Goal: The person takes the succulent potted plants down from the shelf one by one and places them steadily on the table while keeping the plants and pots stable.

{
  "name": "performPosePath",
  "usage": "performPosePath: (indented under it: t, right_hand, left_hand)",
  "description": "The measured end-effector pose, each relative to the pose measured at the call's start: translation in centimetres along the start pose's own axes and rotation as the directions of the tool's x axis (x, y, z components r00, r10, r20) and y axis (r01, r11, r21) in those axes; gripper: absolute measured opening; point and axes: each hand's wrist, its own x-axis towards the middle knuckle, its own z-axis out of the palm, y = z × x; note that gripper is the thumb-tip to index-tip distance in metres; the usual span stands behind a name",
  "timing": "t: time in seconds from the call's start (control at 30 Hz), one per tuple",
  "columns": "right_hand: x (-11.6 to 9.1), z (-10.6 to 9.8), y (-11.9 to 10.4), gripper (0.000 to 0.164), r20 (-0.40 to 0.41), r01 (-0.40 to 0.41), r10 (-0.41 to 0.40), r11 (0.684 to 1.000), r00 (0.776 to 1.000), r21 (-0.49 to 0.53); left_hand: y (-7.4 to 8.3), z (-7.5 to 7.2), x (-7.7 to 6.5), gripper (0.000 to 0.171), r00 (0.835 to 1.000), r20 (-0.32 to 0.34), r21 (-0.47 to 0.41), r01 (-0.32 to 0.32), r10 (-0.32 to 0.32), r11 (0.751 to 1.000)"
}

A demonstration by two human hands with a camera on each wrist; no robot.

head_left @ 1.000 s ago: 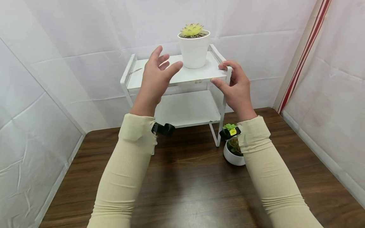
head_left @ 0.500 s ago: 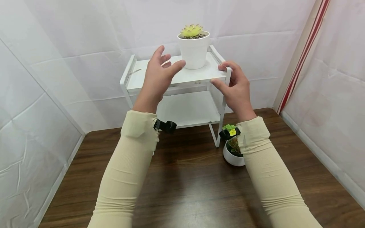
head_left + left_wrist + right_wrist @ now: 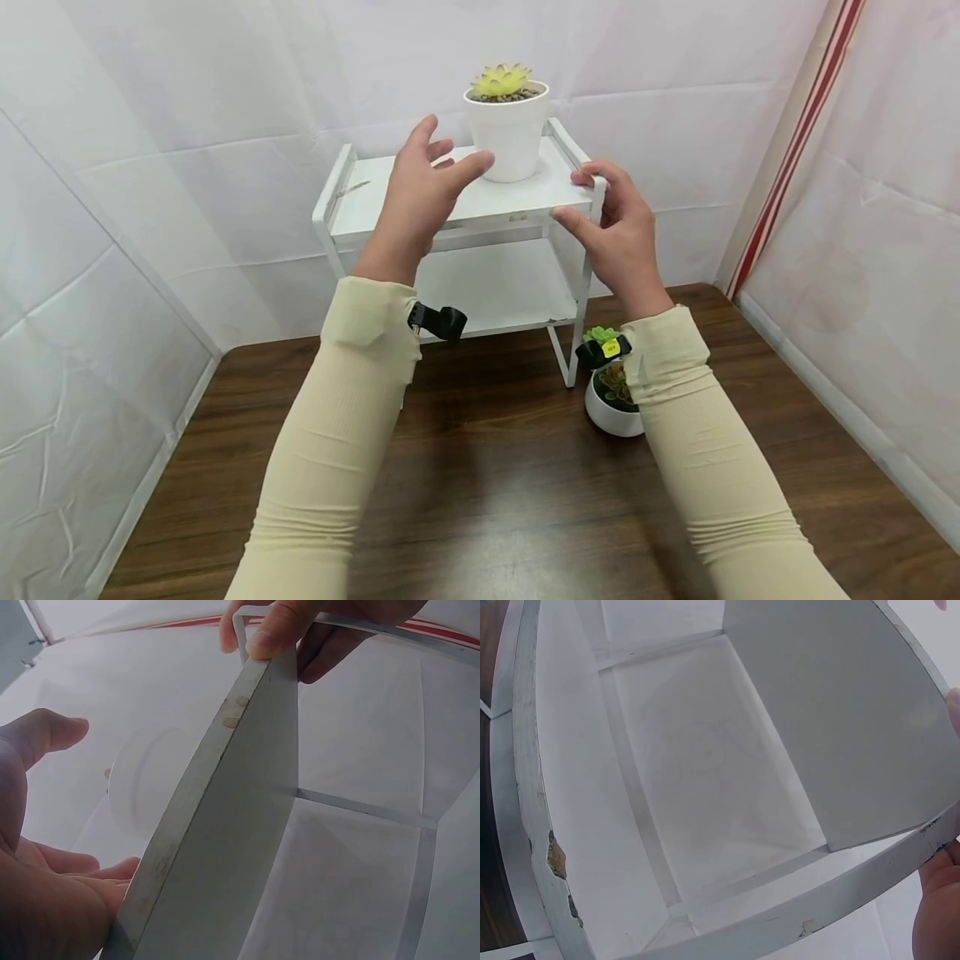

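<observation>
A small white two-tier shelf [image 3: 525, 197] stands at the back of the table. On its top board sits a white pot [image 3: 510, 140] of gravel with a yellow-green succulent [image 3: 500, 81]. My left hand [image 3: 420, 196] hovers over the board left of the pot, fingers spread and loosely bent; the thumb overlaps the pot's base in the head view. The left wrist view shows a gap between that thumb and the pot [image 3: 150, 784]. My right hand [image 3: 622, 233] grips the shelf's front right corner, thumb on the front edge, fingers over the side rail.
A lower board [image 3: 495, 287] spans the shelf below. By its right front leg, a round white planter [image 3: 611, 417] with succulents stands on the dark wooden table [image 3: 495, 500], partly behind the right cuff. White cloth walls [image 3: 225, 167] enclose the back and sides.
My left hand has shifted slightly up and to the right, nearer the pot. The right hand keeps its grip on the shelf corner, and the pot stays put.
</observation>
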Motion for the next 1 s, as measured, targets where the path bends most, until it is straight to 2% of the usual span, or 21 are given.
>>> performPosePath:
  t: [0.27,0.7,1.0]
  right_hand:
    - [0.0,0.0,0.1,0.049,0.008,-0.005,0.005,1.000,1.000,0.004]
    - [0.1,0.3,0.1,0.050,0.014,-0.012,0.012,1.000,1.000,-0.002]
    - [-0.1,0.5,-0.4,0.051,0.029,-0.034,0.035,0.999,0.999,-0.032]
  left_hand:
    - [0.3,0.2,0.5,0.093,1.000,0.013,0.025,0.003,-0.003,1.000]
    - [0.7,0.4,1.2,0.093,0.999,0.029,0.072,0.041,-0.043,0.997]
    - [0.7,0.6,2.0,0.095,0.997,0.016,0.116,0.072,-0.075,0.991]
